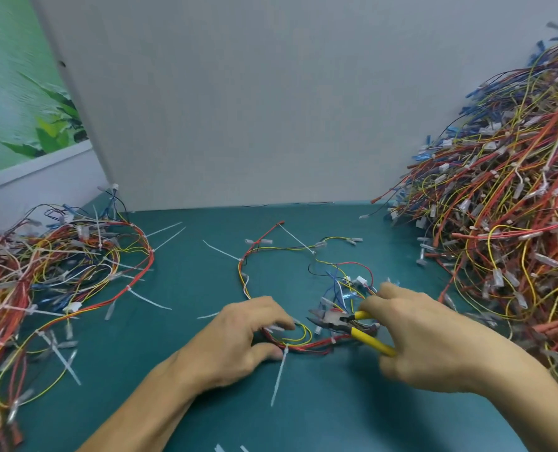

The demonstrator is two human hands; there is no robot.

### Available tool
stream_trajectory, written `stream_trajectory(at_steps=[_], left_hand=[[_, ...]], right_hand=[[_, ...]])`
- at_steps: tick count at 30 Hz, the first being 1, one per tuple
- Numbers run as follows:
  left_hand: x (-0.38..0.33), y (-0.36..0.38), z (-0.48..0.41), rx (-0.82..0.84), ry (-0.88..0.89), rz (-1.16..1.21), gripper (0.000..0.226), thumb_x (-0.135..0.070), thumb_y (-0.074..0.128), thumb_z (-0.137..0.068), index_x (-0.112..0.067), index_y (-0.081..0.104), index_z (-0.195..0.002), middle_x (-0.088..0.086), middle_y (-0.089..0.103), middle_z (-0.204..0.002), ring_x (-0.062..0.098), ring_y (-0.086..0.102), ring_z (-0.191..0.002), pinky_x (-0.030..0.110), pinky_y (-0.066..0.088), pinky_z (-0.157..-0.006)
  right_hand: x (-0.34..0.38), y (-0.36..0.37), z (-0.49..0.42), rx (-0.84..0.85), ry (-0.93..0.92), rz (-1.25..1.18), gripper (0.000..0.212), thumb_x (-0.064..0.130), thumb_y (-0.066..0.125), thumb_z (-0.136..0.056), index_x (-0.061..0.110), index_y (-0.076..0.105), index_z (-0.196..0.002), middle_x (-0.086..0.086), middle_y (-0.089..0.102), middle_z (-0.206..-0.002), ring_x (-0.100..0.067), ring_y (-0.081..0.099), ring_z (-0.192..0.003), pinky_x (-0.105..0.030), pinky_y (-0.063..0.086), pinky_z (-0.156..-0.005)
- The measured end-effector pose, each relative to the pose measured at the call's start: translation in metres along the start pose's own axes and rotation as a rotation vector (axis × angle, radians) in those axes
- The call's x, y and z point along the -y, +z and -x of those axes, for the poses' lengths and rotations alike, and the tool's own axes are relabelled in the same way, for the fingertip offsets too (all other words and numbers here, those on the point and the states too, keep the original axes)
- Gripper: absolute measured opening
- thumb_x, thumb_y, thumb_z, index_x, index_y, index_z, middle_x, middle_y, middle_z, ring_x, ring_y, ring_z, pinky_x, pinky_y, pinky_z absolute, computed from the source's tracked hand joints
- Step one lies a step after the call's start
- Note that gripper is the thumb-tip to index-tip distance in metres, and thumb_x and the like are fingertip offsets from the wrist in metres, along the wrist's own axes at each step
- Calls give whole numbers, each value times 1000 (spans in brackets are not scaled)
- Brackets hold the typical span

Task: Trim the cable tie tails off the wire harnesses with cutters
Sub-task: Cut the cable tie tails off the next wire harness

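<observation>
At lower centre, the left hand (238,340) is pinching the harness (303,347) on the mat (179,321), a tie tail (279,376) sticking out below; the right hand (424,340) is gripping the cutters (342,321), jaws parted.

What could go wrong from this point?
1. The cutters, held by the right hand, have open jaws among the red and yellow wires of the harness; closing now may nick a wire instead of a tie.
2. The left hand holds the harness with fingertips close to those jaws, so a pinch seems possible.
3. The long tie tail by the left thumb lies away from the jaws and might be skipped.
</observation>
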State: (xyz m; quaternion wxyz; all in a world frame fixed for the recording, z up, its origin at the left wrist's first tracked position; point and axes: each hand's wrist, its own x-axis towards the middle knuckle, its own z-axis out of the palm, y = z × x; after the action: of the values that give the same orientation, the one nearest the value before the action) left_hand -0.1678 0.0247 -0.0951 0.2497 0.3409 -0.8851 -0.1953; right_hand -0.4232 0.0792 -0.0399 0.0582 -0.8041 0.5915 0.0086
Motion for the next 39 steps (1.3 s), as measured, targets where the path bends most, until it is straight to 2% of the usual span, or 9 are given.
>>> stream_trajectory(at_steps=[5,10,16,20,23,27,31,34,39], left_hand=[[-5,3,-3,39,75,-19,11,-19,74,-81,-14,74,-92,-6,68,-87,4,59,-84,1,28,-94],[-4,4,0,19,52,-6,34,-22,75,-79,-24,68,-113,-8,62,-91,-6,56,-91,17,36,-104],[-12,5,1,71,144,-81,17,-22,74,-81,-25,75,-98,-6,56,-98,1,51,-68,14,43,-69],[-13,10,1,50,150,-134,10,-21,71,-83,-18,76,-92,-3,61,-94,8,54,-65,24,52,-79],[-16,10,1,79,152,-136,17,-9,68,-80,-17,75,-93,-4,63,-91,9,58,-75,7,40,-83],[-13,9,2,102,161,-200,45,0,53,-72,-24,69,-107,-4,59,-100,12,57,-80,26,50,-87],[-13,8,2,122,194,-241,41,-2,63,-73,-26,71,-106,-2,58,-97,14,53,-69,28,53,-67],[-15,6,1,88,195,-230,26,-7,72,-78,-22,73,-99,0,60,-95,16,54,-65,31,55,-66],[-24,8,-2,114,271,-311,49,4,62,-65,-22,73,-105,-2,66,-97,18,60,-71,21,49,-63]], right_hand=[[1,0,-1,11,-24,32,26,32,57,-73,24,51,-97,7,51,-98,-18,53,-94,-36,48,-82],[-4,1,0,4,-25,37,27,35,58,-72,28,43,-94,11,54,-98,-18,53,-95,-36,49,-79],[-8,-1,-1,-1,-19,26,30,40,56,-72,28,46,-98,11,55,-97,-16,55,-93,-35,50,-79],[-10,-4,0,-1,-10,37,30,41,56,-73,28,49,-99,11,55,-95,-15,53,-91,-33,49,-78],[-10,-5,1,3,-5,33,30,41,57,-74,28,49,-100,11,55,-94,-16,53,-90,-33,49,-79],[-10,-6,2,1,2,38,30,42,57,-75,27,49,-100,8,55,-93,-18,54,-90,-34,49,-78],[-9,-7,2,0,0,27,29,41,57,-76,28,48,-100,10,53,-91,-17,52,-89,-34,48,-78],[-9,-7,1,-7,-2,23,28,40,57,-76,27,49,-100,10,53,-91,-16,51,-88,-33,48,-77],[-9,-6,1,-1,8,2,28,39,58,-75,27,49,-99,9,54,-93,-17,52,-90,-35,49,-78]])
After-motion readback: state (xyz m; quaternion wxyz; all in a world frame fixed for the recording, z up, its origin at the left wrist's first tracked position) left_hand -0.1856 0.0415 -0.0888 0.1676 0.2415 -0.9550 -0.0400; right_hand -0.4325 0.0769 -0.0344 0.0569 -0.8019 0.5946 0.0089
